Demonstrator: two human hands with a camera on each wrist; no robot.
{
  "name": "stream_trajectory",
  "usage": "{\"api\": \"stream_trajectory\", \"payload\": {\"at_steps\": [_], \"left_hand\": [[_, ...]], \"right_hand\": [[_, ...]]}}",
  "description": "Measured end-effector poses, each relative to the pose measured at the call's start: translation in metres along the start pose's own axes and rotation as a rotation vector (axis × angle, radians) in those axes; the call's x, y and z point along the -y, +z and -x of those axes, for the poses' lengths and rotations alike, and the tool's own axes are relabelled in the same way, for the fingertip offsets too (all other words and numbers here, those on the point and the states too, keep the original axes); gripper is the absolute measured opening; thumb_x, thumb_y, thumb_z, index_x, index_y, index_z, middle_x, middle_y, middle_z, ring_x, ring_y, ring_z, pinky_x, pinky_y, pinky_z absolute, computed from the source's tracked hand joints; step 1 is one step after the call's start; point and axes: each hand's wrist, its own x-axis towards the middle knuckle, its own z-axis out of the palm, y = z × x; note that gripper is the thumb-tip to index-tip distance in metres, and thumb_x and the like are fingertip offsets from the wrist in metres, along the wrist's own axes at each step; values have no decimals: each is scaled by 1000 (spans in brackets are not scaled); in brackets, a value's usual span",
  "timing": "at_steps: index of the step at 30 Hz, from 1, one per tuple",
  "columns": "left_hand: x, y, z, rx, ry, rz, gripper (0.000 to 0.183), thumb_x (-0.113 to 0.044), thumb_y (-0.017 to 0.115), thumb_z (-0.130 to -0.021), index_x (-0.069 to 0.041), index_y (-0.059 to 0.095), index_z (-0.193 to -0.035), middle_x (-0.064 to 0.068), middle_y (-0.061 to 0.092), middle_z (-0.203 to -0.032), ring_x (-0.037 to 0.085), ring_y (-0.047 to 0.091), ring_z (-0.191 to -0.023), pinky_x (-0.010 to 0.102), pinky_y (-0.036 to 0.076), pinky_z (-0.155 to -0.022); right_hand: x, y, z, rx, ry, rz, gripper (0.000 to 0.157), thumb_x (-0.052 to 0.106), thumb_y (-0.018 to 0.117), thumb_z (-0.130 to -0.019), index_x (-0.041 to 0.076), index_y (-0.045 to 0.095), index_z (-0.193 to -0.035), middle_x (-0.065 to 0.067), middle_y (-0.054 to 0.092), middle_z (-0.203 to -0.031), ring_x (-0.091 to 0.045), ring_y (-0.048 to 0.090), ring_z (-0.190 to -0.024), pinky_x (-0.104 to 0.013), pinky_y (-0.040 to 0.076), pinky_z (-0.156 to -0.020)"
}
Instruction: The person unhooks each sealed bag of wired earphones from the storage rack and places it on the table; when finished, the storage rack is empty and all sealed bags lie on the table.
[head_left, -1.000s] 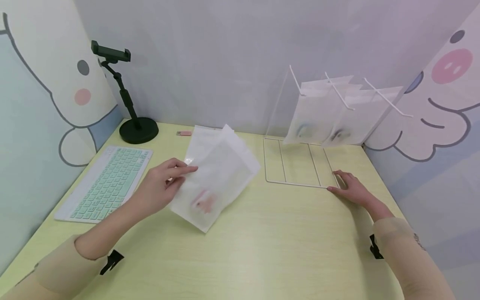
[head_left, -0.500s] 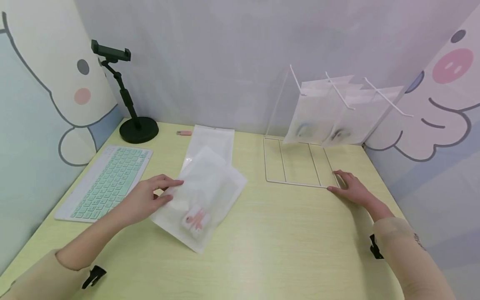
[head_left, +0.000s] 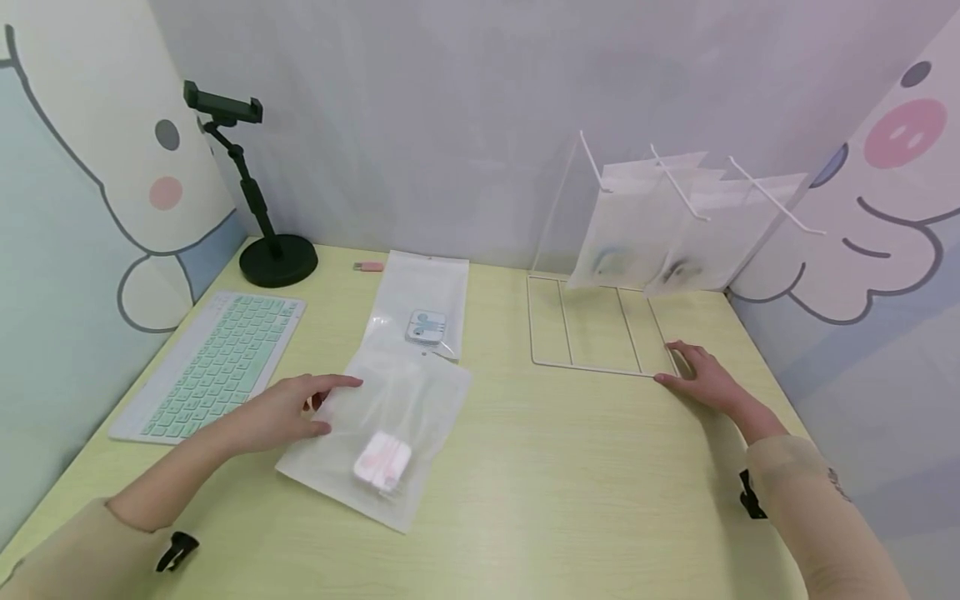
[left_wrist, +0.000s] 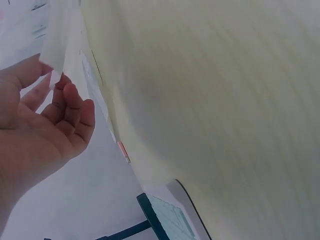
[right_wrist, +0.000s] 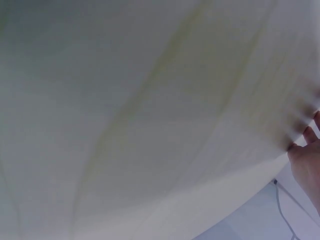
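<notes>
My left hand (head_left: 281,408) pinches the left edge of a frosted plastic bag (head_left: 397,392) between thumb and fingers, as the left wrist view (left_wrist: 50,100) also shows. Inside this bag is a small square pink-and-white case (head_left: 382,461). Behind it lies a second bag (head_left: 423,279) with a small white-and-blue square case (head_left: 426,327); the held bag overlaps its front edge. At the front right corner of the white wire rack's base (head_left: 585,367), my right hand (head_left: 701,379) rests with relaxed fingers touching the frame. Only its fingers and part of the palm appear in the right wrist view.
Several frosted bags (head_left: 630,221) hang from the rack's three prongs (head_left: 678,183) at the back right. A mint-and-white keyboard (head_left: 225,358) lies at the left. Behind it stand a black phone stand (head_left: 277,262) and a pink USB stick (head_left: 368,267).
My left hand has drawn the held bag toward the front left and lowered it, uncovering the second bag and its case. The right hand stays at the rack's corner.
</notes>
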Motion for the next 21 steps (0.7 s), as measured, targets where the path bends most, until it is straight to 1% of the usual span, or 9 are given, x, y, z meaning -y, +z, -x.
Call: {"api": "stream_trajectory", "payload": {"at_steps": [5,8,10,12,15,19,21], "left_hand": [[12,3,-2,134,-56,23,75,-13,76,-77,-22,41,-143,-1,42,-73,12,41,-70,22,36,-58],[17,6,-3,191,-78,30,84,-19,79,-75,-25,35,-146,-2,41,-70,11,40,-67,22,35,-59],[19,6,-3,219,-75,34,88,-24,80,-73,-25,33,-148,-1,42,-71,10,41,-68,22,36,-60],[19,7,-4,238,-71,28,92,-28,82,-72,-23,31,-148,-1,44,-71,9,42,-67,22,36,-62],[14,9,-3,250,-91,-3,95,-32,83,-69,-20,32,-148,-2,46,-68,9,42,-63,22,36,-61],[5,12,0,246,-147,-72,97,-37,84,-65,-19,35,-147,-4,48,-66,9,43,-61,24,36,-62],[2,13,2,243,-156,-103,98,-40,84,-64,-19,37,-146,-4,48,-64,9,42,-60,25,35,-61]], "right_hand": [[-1,0,0,2,7,2,76,42,63,-88,-2,31,-141,-38,27,-140,-56,25,-127,-69,21,-100],[-1,0,0,5,6,4,77,42,63,-88,-2,31,-141,-39,27,-140,-57,25,-127,-69,21,-99],[-2,0,0,6,5,6,77,42,63,-88,-2,31,-142,-39,27,-140,-57,25,-127,-69,22,-99],[-3,0,0,7,5,6,77,42,64,-88,-1,31,-142,-39,27,-140,-57,25,-127,-70,22,-99],[-3,0,0,9,9,3,77,42,64,-88,-1,31,-142,-39,26,-140,-57,25,-127,-69,22,-99],[-3,0,-1,11,13,-1,77,43,64,-88,-1,31,-142,-38,26,-141,-57,24,-127,-70,21,-99],[-2,0,-1,13,14,-1,77,43,63,-88,-1,30,-142,-38,26,-141,-57,24,-127,-70,21,-99]]}}
